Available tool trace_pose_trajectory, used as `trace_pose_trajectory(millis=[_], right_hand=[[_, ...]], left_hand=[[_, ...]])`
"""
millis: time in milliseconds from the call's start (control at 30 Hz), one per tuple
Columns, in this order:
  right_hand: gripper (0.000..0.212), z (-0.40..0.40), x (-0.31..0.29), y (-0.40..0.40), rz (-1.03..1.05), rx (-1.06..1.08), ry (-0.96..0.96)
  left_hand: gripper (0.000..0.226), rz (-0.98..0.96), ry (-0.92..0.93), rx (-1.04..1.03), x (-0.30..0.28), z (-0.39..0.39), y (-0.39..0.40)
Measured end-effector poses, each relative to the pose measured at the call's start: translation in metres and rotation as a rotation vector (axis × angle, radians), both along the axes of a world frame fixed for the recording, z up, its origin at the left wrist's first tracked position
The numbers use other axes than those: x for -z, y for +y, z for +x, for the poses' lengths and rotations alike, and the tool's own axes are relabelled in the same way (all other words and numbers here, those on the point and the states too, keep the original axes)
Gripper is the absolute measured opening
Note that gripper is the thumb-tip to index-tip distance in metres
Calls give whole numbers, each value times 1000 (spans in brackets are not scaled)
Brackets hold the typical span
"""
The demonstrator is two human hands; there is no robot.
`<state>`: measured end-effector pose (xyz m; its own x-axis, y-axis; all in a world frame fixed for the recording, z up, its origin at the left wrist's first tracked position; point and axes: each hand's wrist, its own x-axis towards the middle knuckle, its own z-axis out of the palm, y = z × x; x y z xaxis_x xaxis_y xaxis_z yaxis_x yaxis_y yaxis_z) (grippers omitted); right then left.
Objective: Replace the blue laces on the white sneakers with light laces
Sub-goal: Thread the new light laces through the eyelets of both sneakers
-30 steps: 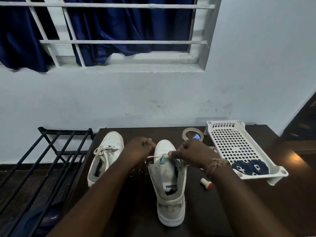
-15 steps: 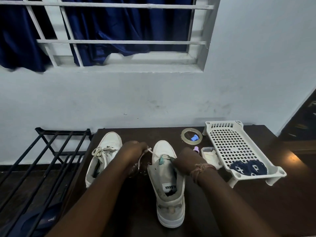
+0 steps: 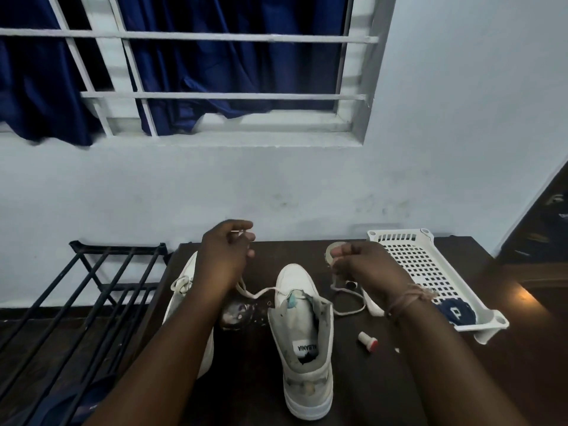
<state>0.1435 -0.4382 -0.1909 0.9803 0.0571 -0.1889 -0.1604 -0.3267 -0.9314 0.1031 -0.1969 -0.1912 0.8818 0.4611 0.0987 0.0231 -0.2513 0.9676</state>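
The sneaker being laced (image 3: 302, 339) stands at lower centre of the frame, heel toward the camera, probably so both sides of its eyelets can be reached evenly. A light lace (image 3: 264, 292) crosses its front and runs out to either side. The left hand (image 3: 222, 259), raised left of centre, pinches one end between curled fingers; the right hand (image 3: 365, 265), right of centre, is closed on the other end, seemingly drawing both lengths even. The second sneaker (image 3: 184, 284) lies partly hidden beneath the left forearm, already wearing light laces. The blue laces (image 3: 456, 312) sit in the white tray (image 3: 412, 256) at right.

"ALBANIA" upside down, sneaker insole label (image 3: 305, 348)
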Motion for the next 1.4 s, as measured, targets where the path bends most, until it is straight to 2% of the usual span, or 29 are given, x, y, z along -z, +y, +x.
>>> trace_pose_trajectory(millis=[67, 167, 267, 367, 467, 567, 767, 1000, 1133, 1200, 1267, 1400], right_hand=[[21, -2, -21, 1, 114, 4, -79], [16, -2, -66, 11, 256, 0, -217], [13, 8, -121, 23, 262, 45, -378], [11, 16, -176, 32, 246, 93, -456], [11, 24, -204, 42, 163, 127, -497], [11, 17, -239, 49, 187, 132, -517], [16, 16, -303, 61, 241, 156, -589], [16, 31, -331, 71, 229, 193, -541], [14, 32, -336, 64, 317, 226, -508], [15, 28, -335, 59, 357, 212, -514], [16, 24, -329, 55, 397, 187, -516], [22, 18, -300, 50, 435, 175, -393]], left_hand=[[21, -157, -84, 40, -25, 2, -4], [26, -274, -179, 60, -70, 8, -10], [25, -284, -229, 91, -118, 15, -18], [24, -291, -221, 131, -158, 19, -29], [18, -346, -154, 134, -174, 30, -37], [18, -397, -134, 146, -204, 32, -41], [16, -354, -219, 179, -266, 31, -50], [17, -251, -349, 186, -323, 28, -63], [34, -112, -399, 155, -338, 26, -68], [41, -111, -370, 133, -332, 25, -69], [39, -178, -318, 119, -317, 27, -68], [36, -193, -153, 91, -271, 21, -65]])
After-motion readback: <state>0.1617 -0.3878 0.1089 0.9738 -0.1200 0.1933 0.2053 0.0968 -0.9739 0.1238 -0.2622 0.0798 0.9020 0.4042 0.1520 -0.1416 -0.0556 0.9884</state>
